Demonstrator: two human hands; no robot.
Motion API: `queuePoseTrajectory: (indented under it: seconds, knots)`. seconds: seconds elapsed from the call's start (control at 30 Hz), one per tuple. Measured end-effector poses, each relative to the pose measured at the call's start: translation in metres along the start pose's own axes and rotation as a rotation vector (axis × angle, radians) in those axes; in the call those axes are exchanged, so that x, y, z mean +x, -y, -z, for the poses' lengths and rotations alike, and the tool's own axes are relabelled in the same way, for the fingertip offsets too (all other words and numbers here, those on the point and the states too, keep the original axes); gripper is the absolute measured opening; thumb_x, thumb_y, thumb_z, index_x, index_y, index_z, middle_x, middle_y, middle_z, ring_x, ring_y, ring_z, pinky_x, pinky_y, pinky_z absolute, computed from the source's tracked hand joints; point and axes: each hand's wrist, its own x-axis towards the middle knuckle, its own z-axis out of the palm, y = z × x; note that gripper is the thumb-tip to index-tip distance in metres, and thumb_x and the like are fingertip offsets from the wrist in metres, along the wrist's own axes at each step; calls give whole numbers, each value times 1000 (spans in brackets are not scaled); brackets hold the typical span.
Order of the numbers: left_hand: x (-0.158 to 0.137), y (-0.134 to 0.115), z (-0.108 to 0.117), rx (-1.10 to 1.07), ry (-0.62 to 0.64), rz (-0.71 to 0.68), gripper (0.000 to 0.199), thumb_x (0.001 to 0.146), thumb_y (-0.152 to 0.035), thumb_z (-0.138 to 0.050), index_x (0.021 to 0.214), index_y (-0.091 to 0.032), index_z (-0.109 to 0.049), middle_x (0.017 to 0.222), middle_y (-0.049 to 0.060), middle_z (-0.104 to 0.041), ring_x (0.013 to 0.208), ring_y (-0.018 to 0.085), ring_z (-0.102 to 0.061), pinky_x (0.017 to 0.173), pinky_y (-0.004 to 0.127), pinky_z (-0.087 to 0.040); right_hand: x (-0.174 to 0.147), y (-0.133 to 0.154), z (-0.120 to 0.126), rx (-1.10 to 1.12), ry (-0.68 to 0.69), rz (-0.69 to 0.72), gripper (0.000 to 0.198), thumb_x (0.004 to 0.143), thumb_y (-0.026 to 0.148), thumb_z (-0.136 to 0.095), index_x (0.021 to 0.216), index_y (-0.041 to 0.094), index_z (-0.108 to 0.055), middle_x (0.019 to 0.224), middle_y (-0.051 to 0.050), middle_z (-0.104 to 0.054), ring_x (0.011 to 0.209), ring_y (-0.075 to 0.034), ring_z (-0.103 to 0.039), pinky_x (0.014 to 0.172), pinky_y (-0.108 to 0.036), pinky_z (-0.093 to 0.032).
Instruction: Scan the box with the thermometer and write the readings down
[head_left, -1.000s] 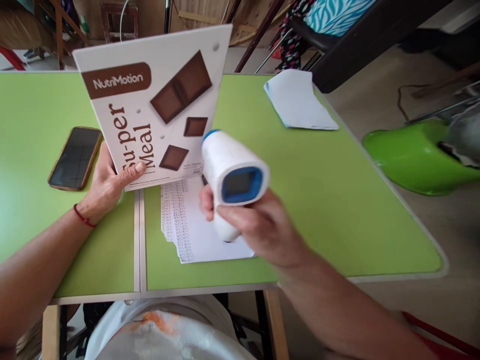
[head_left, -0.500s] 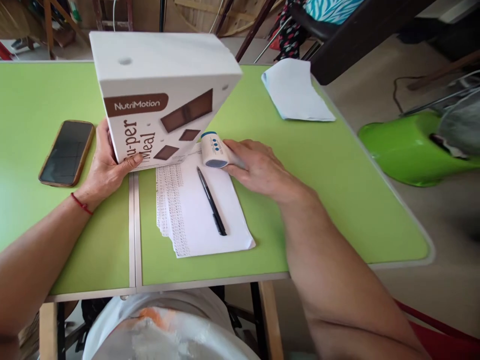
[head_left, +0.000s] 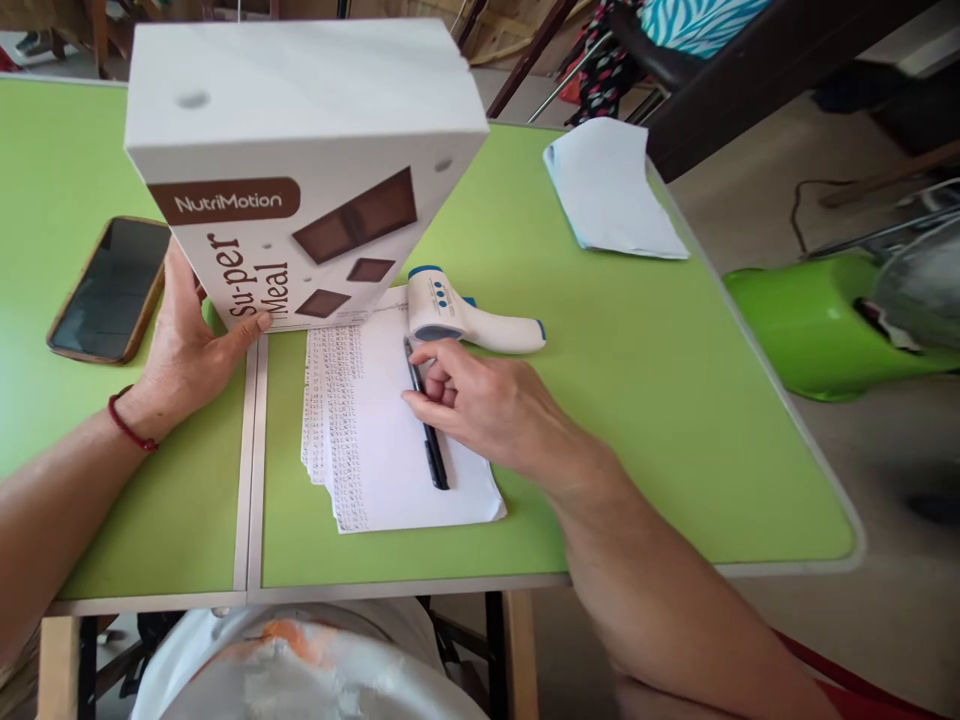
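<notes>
Fingers [head_left: 444, 352] of the right hand [head_left: 491, 405] curl narrowly over the black pen [head_left: 433, 455], near centre on the sheets [head_left: 382, 480]; I can't tell remotely if they grip it. A sloppy pinch could roll it. Just beyond lies the white infrared thermometer [head_left: 472, 325], easily knocked by knuckles. Farther left, the left hand [head_left: 184, 350] holds the white carton [head_left: 300, 150] low; loosened, it could tip. I read "NutriMotion" and "Su-per Meal" there; the sheets' writing is too small.

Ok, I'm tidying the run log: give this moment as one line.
left hand holding white cardboard NutriMotion box | right hand at slim black pen | white pistol-shaped plastic thermometer lying unheld
</notes>
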Motion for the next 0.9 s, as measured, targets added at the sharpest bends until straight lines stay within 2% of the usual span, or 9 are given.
queuePoseTrajectory:
  seconds: [0.1, 0.2, 0.27, 0.33, 0.4, 0.47, 0.57, 0.77, 0.9]
  knots:
    - [-5, 1, -1, -13, -12, -7, 76, 80, -48, -80, 142, -34, -37, 142, 8, -43, 136, 34, -45, 110, 59, -47, 0, 3, 1, 118, -52, 45, 15, 88, 15, -54, 98, 20, -65, 70, -1, -65, 57, -14, -60, 55, -29, -50]
    - [-7, 2, 0, 23, -5, -20, 78, 82, -49, -77, 145, -34, -33, 147, 9, -38, 137, 33, -43, 113, 59, -44, 0, 6, 6, 492, -116, 35, 20, 93, 19, -50, 105, 23, -65, 85, -4, -67, 73, -16, -64, 67, -31, -55]
    - [-6, 3, 3, 80, 31, -12, 77, 84, -44, -76, 146, -31, -33, 147, 11, -41, 136, 34, -44, 115, 61, -40, -2, 10, 6, 746, -147, 33, 27, 91, 23, -56, 117, 26, -61, 89, -3, -63, 81, -18, -62, 72, -34, -56]
    - [-6, 4, 6, 112, 63, -9, 83, 83, -39, -78, 149, -28, -31, 146, 11, -44, 136, 35, -44, 117, 65, -36, -4, 16, 2, 901, -218, 40, 34, 85, 26, -69, 116, 30, -59, 85, 0, -57, 76, -17, -58, 70, -33, -55]
    - [-6, 5, 8, 91, 89, -2, 91, 76, -37, -84, 150, -28, -31, 146, 11, -45, 136, 38, -42, 115, 69, -35, -7, 22, -5, 952, -300, -3, 23, 84, 29, -74, 104, 30, -62, 75, 3, -52, 65, -14, -51, 63, -30, -51]
    - [-6, 5, 9, 54, 104, 30, 92, 69, -37, -89, 146, -28, -39, 147, 9, -45, 135, 42, -41, 114, 73, -33, -9, 27, -11, 978, -311, -73, 11, 91, 37, -65, 96, 27, -65, 69, 3, -51, 60, -13, -49, 57, -30, -47]
    - [-6, 4, 8, 2, 82, 97, 84, 63, -37, -92, 136, -28, -51, 145, 8, -48, 135, 46, -39, 114, 75, -28, -8, 29, -18, 995, -232, -171, 28, 97, 41, -51, 99, 23, -71, 70, -1, -58, 63, -16, -55, 59, -34, -48]
    - [-3, -1, 6, -16, 78, 127, 82, 61, -32, -92, 132, -27, -53, 146, 6, -48, 136, 45, -38, 117, 72, -24, 0, 27, -30, 1025, -240, -301, 9, 81, 22, -60, 88, 21, -66, 60, 5, -57, 50, -11, -51, 47, -27, -43]
    - [-3, -3, 7, -17, 89, 90, 69, 67, -30, -89, 127, -27, -57, 150, 3, -45, 139, 43, -36, 118, 72, -23, 1, 30, -34, 934, -257, -292, 5, 79, 20, -62, 83, 22, -61, 52, 8, -54, 40, -9, -46, 40, -22, -39]
